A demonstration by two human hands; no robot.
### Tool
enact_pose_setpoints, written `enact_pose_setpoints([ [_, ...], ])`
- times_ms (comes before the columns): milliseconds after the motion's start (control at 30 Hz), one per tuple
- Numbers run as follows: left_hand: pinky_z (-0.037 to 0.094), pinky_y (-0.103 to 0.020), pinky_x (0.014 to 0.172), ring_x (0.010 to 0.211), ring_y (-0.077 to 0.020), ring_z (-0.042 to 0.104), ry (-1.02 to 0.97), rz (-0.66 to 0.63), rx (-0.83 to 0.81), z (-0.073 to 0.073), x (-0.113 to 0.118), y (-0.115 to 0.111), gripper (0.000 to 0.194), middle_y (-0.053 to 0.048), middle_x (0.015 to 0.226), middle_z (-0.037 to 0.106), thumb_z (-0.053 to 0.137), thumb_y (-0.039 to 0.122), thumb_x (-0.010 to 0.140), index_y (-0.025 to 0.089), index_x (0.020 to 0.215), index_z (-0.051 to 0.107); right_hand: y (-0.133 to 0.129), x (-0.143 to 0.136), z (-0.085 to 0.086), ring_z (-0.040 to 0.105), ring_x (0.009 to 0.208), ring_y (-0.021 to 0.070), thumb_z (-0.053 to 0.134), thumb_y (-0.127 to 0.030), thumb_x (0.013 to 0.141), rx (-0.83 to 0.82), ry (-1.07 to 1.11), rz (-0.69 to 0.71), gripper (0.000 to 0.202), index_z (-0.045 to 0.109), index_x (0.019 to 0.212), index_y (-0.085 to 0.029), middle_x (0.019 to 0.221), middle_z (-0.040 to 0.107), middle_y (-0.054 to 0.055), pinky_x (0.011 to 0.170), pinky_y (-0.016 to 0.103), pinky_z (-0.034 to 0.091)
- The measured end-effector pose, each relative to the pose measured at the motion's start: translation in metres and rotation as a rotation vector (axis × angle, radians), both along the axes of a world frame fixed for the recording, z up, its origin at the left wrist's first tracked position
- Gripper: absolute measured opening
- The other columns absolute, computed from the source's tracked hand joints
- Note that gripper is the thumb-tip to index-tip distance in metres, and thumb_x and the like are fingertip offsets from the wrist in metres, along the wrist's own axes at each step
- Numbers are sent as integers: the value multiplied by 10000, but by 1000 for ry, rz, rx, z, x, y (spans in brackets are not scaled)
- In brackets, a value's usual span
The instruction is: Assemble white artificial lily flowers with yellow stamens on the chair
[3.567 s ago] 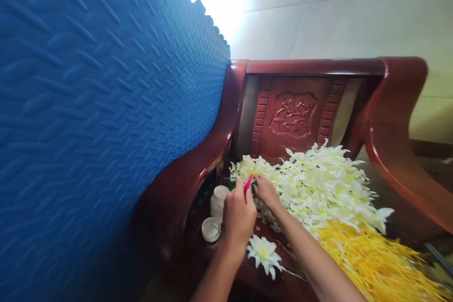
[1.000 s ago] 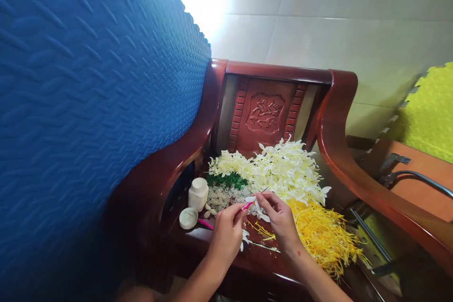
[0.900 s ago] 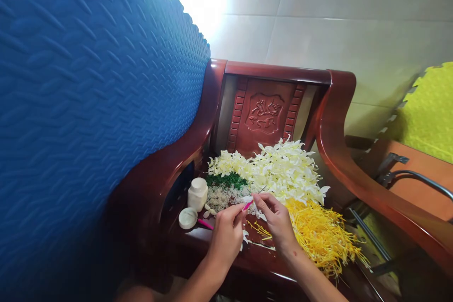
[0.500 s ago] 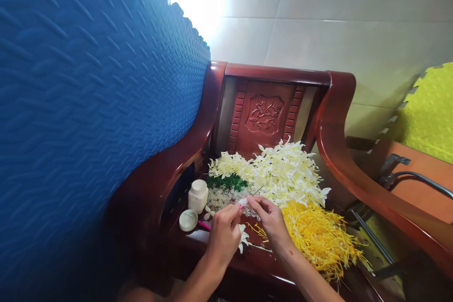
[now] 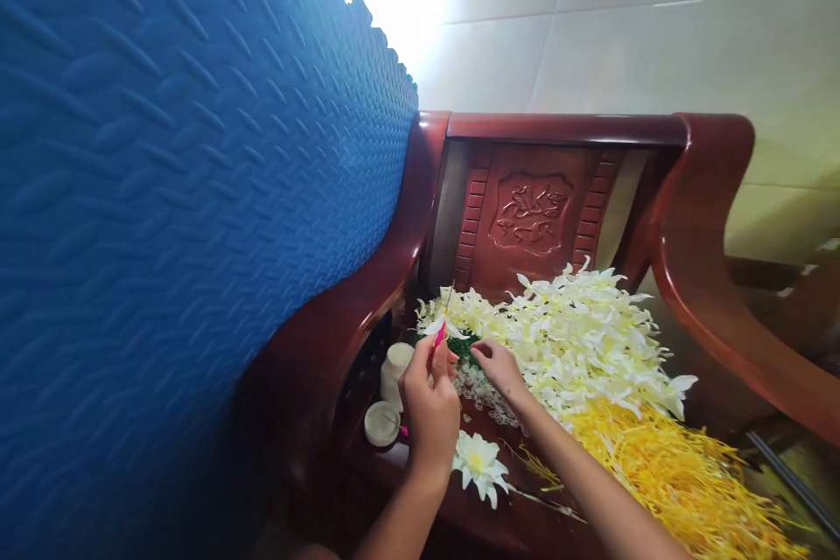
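Observation:
My left hand (image 5: 430, 407) is closed around the pink handle of a needle tool (image 5: 439, 335), its thin needle pointing up. A white petal piece (image 5: 454, 332) sits on the needle just above the handle. My right hand (image 5: 502, 372) is close by on the right, thumb and forefinger pinched beside the small green pieces (image 5: 465, 346); whatever is between the fingertips is too small to make out. Beneath the hands are clear loose bits (image 5: 482, 389). A finished-looking white flower (image 5: 479, 464) lies on the seat in front of them.
White flower pieces (image 5: 591, 332) are heaped at the back, yellow stamen strands (image 5: 669, 472) at the right. A white jar (image 5: 395, 374) and its round lid (image 5: 381, 423) stand at the left. The wooden chair's armrests (image 5: 328, 315) flank the seat, beside a blue mat (image 5: 197, 192).
My left hand has turned the tool upright and raised it, with the petal piece on the needle. My right hand has moved away from the needle to the right. The view has shifted left.

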State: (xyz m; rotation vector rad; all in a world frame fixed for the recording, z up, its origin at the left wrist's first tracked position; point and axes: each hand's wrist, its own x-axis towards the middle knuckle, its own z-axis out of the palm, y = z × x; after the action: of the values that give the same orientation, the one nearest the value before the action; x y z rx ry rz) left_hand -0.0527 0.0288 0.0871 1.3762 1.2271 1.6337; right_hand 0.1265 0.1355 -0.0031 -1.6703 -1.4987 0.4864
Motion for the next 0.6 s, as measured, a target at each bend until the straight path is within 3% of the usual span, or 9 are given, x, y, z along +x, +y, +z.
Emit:
enact_pose_setpoints([
  [133,451,-222,655,669,-138,550,-13,68,-35,-7,-12,8,295,-26,773,620,394,375,958,173,952,609,55,-9,-27,639,858,237,536,-270,824,-52,-133,-94,227,682,939,-141,898,691,107,743,314,443],
  [267,452,-219,603,625,-137,537,-69,68,-73,-10,-15,16,300,-25,725,609,405,385,950,173,912,615,87,-17,-39,596,954,236,546,-239,842,-32,-285,-92,272,628,1091,-164,1075,624,123,730,289,398],
  [433,447,-219,610,627,-132,535,-79,32,-32,-1,-20,25,293,-26,747,616,436,393,946,176,960,632,103,-25,-44,567,927,206,556,-234,863,-11,-462,43,151,638,989,-222,1019,607,60,692,260,346],
  [600,427,-214,590,602,-120,508,-81,27,-20,1,-35,29,298,-8,715,592,447,404,945,174,958,637,104,-27,-46,554,867,190,512,-199,885,4,-541,55,98,609,884,-195,951,607,64,650,253,310],
])
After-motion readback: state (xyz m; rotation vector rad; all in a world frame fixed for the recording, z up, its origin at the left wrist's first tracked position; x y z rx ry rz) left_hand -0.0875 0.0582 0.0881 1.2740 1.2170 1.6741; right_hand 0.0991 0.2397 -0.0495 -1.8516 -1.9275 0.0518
